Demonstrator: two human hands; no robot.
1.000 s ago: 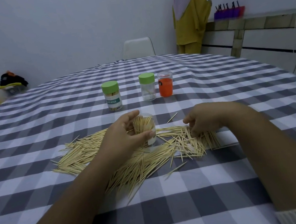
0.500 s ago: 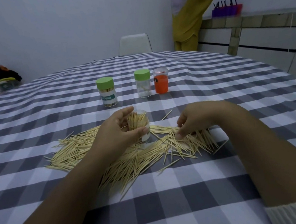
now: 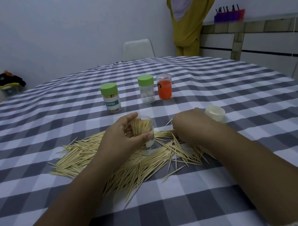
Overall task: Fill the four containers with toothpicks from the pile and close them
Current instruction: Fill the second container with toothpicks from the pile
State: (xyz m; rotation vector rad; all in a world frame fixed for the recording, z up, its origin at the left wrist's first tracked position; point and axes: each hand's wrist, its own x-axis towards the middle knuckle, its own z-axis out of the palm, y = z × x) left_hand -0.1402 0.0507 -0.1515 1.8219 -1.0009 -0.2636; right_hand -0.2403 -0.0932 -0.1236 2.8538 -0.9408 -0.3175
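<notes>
A wide pile of toothpicks [image 3: 132, 165] lies on the checked tablecloth. My left hand [image 3: 123, 138] grips an open clear container [image 3: 148, 132] standing in the pile, packed with upright toothpicks. My right hand [image 3: 190, 124] is just right of it, fingers curled down onto toothpicks at the pile's far edge; its fingertips are hidden. A white lid [image 3: 215, 113] lies beyond that hand. Further back stand a labelled container with a green lid [image 3: 110, 98], a nearly empty clear container with a green lid [image 3: 147, 90], and an orange container [image 3: 164, 87].
The round table [image 3: 237, 88] carries a grey and white checked cloth. A white chair [image 3: 137, 49] stands at the far side. A person in yellow [image 3: 191, 13] stands by a counter [image 3: 266, 23] at the right.
My right hand has drawn back towards the container along the pile's far edge, uncovering the white lid. The left hand keeps its grip on the container.
</notes>
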